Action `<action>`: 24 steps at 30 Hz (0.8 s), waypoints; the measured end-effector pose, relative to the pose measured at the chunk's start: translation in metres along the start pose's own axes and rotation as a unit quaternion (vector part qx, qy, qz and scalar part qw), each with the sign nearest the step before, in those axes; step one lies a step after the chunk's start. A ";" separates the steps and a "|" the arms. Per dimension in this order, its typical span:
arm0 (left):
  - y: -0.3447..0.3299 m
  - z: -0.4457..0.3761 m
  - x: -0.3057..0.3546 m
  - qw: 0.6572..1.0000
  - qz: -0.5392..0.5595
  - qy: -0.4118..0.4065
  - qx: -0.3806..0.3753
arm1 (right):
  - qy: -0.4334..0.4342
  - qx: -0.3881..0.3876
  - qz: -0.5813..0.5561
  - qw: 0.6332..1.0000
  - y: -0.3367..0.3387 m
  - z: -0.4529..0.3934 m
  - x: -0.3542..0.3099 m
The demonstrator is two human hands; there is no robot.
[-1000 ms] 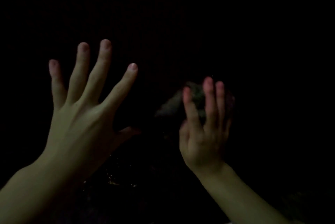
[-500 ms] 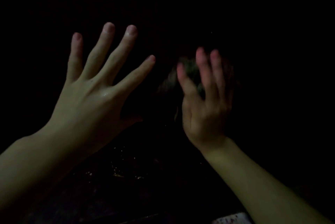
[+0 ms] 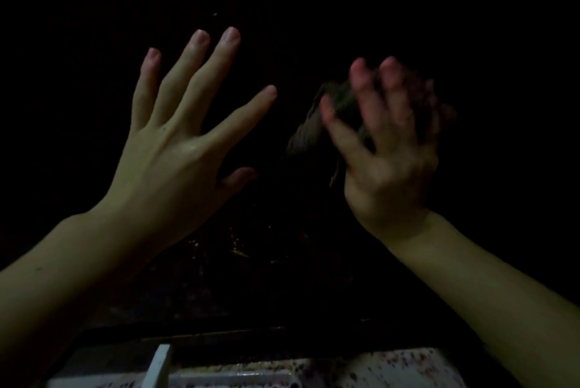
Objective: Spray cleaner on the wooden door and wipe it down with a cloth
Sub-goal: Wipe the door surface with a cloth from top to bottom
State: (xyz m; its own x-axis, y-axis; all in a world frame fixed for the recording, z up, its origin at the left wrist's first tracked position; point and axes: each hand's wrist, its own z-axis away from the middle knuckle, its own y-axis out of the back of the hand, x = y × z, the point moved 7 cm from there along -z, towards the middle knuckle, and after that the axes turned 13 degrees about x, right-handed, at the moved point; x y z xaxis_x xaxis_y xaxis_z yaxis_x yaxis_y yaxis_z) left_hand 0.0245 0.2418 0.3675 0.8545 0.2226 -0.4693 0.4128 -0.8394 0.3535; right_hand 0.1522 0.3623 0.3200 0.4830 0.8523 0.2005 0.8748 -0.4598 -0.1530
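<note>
Head view, left hand (image 3: 175, 149): fingers spread wide and straight, raised flat toward the dark wooden door (image 3: 94, 11).
Right hand (image 3: 386, 149): blurred, fingers spread over a crumpled cloth (image 3: 309, 133), probably pressing it on the door.
Cloth: under the right palm, apart from the left hand.
Below: pale speckled floor (image 3: 392, 369).

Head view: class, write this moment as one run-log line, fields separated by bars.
step: wiping | left hand: fingers spread, holds nothing | right hand: presses cloth on dark door, blurred | spray bottle: unseen
</note>
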 end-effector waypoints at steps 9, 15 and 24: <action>0.007 0.058 -0.036 0.996 -0.007 0.091 -0.009 | 0.200 -0.168 -0.117 0.958 -0.004 0.077 -0.067; 0.010 0.091 -0.056 0.992 -0.010 0.123 -0.016 | 0.101 -0.047 -0.067 0.991 -0.024 0.011 -0.074; 0.010 0.127 -0.074 0.995 -0.027 0.082 -0.048 | 0.301 -0.244 -0.188 0.902 -0.022 0.115 -0.140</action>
State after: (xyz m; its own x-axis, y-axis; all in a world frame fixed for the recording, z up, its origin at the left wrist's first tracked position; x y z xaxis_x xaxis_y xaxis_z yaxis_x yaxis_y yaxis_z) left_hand -0.0747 0.1535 0.3032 0.8669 0.3511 -0.3539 0.4812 -0.7748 0.4100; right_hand 0.0607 0.2819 0.1836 -0.0472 0.7481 0.6619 0.8227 -0.3467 0.4505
